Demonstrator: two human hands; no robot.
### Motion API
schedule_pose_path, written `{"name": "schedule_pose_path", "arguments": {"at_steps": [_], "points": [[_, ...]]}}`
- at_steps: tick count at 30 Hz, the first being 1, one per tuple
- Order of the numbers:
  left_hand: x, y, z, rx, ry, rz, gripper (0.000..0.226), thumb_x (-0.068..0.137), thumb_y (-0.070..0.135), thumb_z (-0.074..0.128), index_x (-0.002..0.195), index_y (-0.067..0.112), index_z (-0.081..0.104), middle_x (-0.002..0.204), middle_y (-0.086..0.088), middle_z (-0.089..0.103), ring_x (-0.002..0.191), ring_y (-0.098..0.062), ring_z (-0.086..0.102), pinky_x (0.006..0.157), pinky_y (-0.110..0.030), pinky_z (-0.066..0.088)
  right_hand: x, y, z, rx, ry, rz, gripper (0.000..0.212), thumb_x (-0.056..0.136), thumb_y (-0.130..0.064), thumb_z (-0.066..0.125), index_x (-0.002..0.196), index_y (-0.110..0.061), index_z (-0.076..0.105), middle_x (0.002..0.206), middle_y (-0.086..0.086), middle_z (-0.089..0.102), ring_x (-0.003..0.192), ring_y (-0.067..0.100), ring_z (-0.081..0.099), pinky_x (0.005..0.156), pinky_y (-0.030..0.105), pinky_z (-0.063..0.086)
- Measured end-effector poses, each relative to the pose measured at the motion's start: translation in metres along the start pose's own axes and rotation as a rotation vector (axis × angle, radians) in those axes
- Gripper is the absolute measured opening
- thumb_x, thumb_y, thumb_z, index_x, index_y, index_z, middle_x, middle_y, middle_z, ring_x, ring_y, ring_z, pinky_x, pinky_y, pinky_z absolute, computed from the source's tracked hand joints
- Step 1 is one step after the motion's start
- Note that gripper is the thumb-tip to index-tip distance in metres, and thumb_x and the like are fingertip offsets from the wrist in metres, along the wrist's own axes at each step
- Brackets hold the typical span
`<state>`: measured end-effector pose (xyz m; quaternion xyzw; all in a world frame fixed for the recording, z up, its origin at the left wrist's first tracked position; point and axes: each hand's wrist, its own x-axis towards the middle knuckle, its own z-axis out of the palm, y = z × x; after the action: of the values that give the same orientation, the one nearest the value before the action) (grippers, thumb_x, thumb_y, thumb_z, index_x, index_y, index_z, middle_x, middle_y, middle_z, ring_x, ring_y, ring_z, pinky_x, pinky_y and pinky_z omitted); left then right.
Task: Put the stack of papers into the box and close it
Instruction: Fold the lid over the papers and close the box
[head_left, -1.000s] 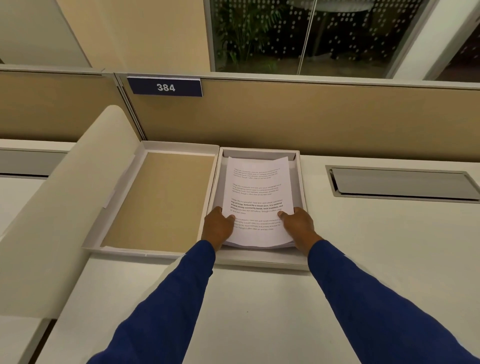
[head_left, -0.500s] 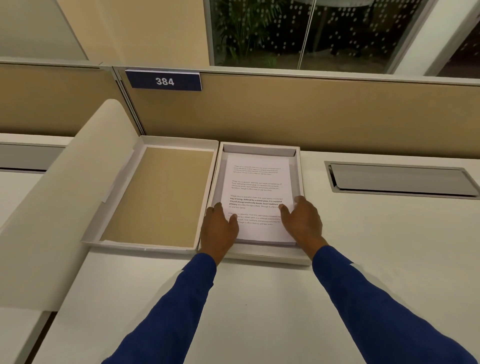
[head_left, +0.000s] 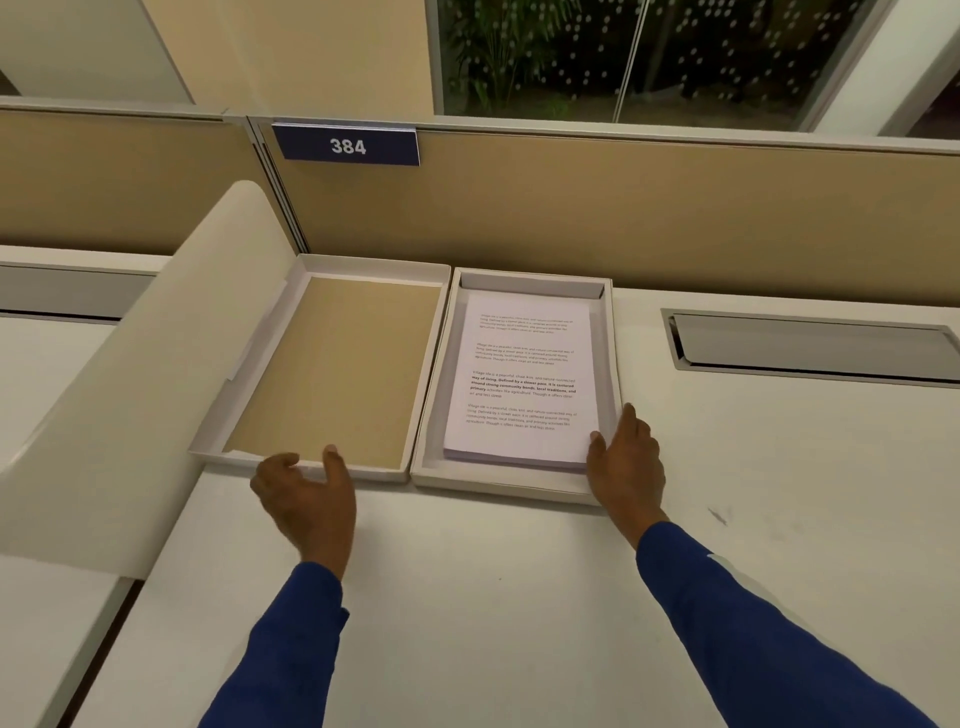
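A stack of printed white papers (head_left: 522, 379) lies flat inside the white box tray (head_left: 511, 484) on the desk. The box's lid (head_left: 343, 364) lies open to the left of the tray, its brown inner face up. My left hand (head_left: 306, 493) hovers open at the lid's near edge, fingers spread, holding nothing. At the tray's near right corner, my right hand (head_left: 626, 462) is open, its fingers touching the corner of the stack and the tray's right wall.
A curved cream divider (head_left: 145, 395) rises to the left of the lid. A tan partition (head_left: 623, 208) with a blue "384" sign (head_left: 347, 145) backs the desk. A metal cable hatch (head_left: 810, 348) is set in the desk (head_left: 467, 597) on the right.
Both hands let go of the stack, which now lies flat in the tray. My left hand moved left to the lid's near edge; my right hand shifted to the tray's right corner.
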<state>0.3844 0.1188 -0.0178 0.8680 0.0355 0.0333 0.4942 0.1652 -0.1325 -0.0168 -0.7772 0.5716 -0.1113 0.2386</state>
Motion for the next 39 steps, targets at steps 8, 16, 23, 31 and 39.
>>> {"name": "schedule_pose_path", "arguments": {"at_steps": [8,16,23,31,39], "points": [[0.013,0.004,-0.004,-0.114,-0.194,-0.405,0.032,0.086,0.027,0.072,0.104,0.004,0.06,0.094,-0.012,0.066,0.086,-0.032,0.065,0.089,-0.048,0.06,-0.002,0.009,0.002,0.018,0.011,0.058,0.047,0.104,-0.019,0.043,0.149,-0.01,0.036,0.138,0.016,0.051,0.121,0.036,0.051,0.089,0.045,0.048],[0.002,0.026,-0.002,-0.552,-0.044,-0.307,0.038,0.091,0.008,0.071,0.113,0.021,0.043,0.11,0.0,0.062,0.09,-0.014,0.066,0.081,-0.03,0.059,-0.002,0.015,0.0,0.042,-0.006,0.021,0.046,0.105,-0.018,0.043,0.15,-0.01,0.038,0.137,0.016,0.052,0.123,0.035,0.052,0.094,0.045,0.048],[-0.023,0.053,-0.008,-0.54,-0.105,0.018,0.061,0.093,0.014,0.073,0.145,0.029,0.046,0.131,0.006,0.061,0.108,-0.01,0.066,0.083,-0.022,0.059,-0.01,0.018,-0.003,0.078,0.011,0.017,0.048,0.105,-0.018,0.046,0.152,-0.009,0.038,0.14,0.016,0.053,0.127,0.034,0.052,0.1,0.044,0.048],[-0.057,0.074,-0.004,-0.167,-0.198,0.551,0.063,0.09,0.013,0.075,0.145,0.019,0.046,0.137,-0.004,0.057,0.121,-0.023,0.056,0.1,-0.042,0.056,-0.018,0.025,-0.007,0.176,-0.035,0.016,0.05,0.102,-0.023,0.053,0.148,-0.009,0.042,0.137,0.015,0.055,0.122,0.031,0.056,0.097,0.04,0.048],[-0.087,0.065,0.031,0.22,-0.176,1.207,0.058,0.079,-0.003,0.073,0.135,0.013,0.066,0.13,-0.007,0.067,0.117,-0.03,0.05,0.102,-0.043,0.038,-0.012,0.024,-0.039,0.43,0.028,0.094,0.029,0.101,-0.032,0.053,0.123,-0.014,0.062,0.118,0.008,0.064,0.108,0.029,0.063,0.084,0.034,0.05]]}}
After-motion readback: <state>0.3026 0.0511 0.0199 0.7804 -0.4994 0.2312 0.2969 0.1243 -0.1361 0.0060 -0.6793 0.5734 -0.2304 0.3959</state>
